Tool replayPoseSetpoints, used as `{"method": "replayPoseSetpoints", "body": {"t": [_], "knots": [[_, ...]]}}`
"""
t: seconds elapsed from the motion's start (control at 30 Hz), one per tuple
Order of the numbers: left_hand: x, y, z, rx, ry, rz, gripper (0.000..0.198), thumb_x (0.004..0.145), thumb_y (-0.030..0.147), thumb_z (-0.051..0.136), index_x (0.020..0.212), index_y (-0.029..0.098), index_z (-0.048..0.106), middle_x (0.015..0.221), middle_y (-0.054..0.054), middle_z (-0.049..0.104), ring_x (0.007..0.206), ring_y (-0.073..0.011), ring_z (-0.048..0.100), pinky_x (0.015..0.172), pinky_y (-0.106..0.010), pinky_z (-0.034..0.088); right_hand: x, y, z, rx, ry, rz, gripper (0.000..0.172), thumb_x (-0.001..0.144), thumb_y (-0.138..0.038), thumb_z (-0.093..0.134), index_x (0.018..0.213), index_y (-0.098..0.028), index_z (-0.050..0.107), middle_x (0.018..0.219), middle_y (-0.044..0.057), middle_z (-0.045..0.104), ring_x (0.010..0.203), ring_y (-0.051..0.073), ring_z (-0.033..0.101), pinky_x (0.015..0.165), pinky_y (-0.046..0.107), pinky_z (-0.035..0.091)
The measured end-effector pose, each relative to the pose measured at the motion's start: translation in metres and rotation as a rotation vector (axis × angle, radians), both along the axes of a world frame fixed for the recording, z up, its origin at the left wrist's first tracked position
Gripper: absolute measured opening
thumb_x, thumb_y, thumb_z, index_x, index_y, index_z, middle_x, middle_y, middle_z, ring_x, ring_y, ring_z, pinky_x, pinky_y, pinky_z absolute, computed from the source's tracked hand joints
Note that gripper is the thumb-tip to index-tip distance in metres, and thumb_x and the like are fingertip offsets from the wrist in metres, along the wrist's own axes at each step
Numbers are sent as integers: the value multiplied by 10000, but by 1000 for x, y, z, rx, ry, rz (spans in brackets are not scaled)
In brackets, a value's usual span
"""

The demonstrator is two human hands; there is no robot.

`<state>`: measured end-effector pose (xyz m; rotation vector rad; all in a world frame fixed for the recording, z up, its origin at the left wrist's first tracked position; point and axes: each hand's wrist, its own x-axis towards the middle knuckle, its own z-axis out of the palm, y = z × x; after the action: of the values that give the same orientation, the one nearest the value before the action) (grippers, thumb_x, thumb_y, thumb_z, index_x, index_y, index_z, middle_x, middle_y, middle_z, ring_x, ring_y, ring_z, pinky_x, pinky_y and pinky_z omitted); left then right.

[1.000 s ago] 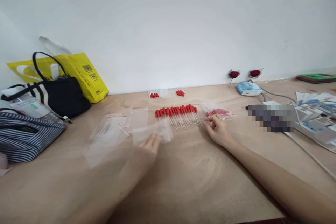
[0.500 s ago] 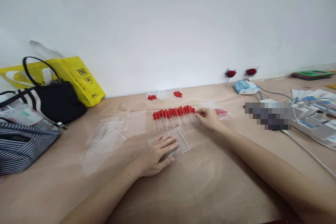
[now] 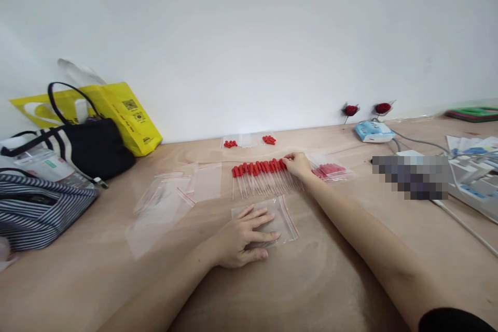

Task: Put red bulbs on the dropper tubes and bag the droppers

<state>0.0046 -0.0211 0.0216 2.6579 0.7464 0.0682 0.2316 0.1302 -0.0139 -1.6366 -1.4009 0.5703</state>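
Note:
A row of clear droppers with red rubber bulbs [image 3: 254,168] lies side by side, thin tubes pointing toward me. At the row's right end, my right hand [image 3: 298,165] has its thumb and fingers closed on the red bulb of a dropper; the fingers partly cover it. My left hand [image 3: 251,238] lies flat, fingers spread, on a clear zip bag [image 3: 286,223] with a red seal line, just in front of the tubes. Beyond my right wrist is another zip bag with red bulbs [image 3: 330,169] in it.
More clear zip bags [image 3: 163,212] are spread on the left. Loose red bulbs [image 3: 269,140] lie by the wall on a clear bag. Bags, including a yellow one [image 3: 136,119], stand at left. A blue-white packet [image 3: 374,131], cables and a power strip [image 3: 476,187] are at right.
My left hand and the zip bag under it have slid slightly toward me and to the right, away from the tube tips. My right hand has come over the last bulb. The view has shifted slightly.

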Motion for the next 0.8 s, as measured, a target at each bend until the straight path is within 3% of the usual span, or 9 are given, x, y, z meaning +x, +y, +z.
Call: {"method": "replayPoseSetpoints", "body": {"t": [0.17,0.33,0.43,0.53,0.8], "knots": [[0,-1,-1,3,3,0,406,845,439,455,1240,349,433,1401,-17,295,1308,-246,194,1052,-508,135,11,-5,14,40,187,60,149,694,-302,536,752,-166,556,705,44,616,635,139,565,575,242,425],[0,0,-2,2,13,7,430,833,454,464,1247,343,427,1407,-15,288,1307,-256,194,1052,-506,136,33,-49,28,115,379,99,266,757,-439,451,874,-201,432,682,-17,570,473,80,483,429,202,381],[1,0,-3,19,13,14,431,830,459,465,1245,350,428,1404,-7,298,1306,-257,200,1052,-505,141,40,-86,22,174,650,168,337,698,-488,549,838,-220,401,654,-48,543,465,78,487,404,194,379],[2,0,-4,45,11,13,430,832,455,462,1245,342,431,1405,-23,297,1300,-249,221,1053,-496,143,42,-112,11,142,775,157,381,657,-497,611,820,-222,402,659,-54,548,473,77,507,416,201,406],[2,-2,-5,72,-48,16,408,826,425,485,1221,322,471,1414,-56,265,1293,-259,234,1046,-488,174,32,-125,3,58,907,187,405,629,-485,652,810,-219,407,714,-44,570,526,88,561,488,230,451]]}}
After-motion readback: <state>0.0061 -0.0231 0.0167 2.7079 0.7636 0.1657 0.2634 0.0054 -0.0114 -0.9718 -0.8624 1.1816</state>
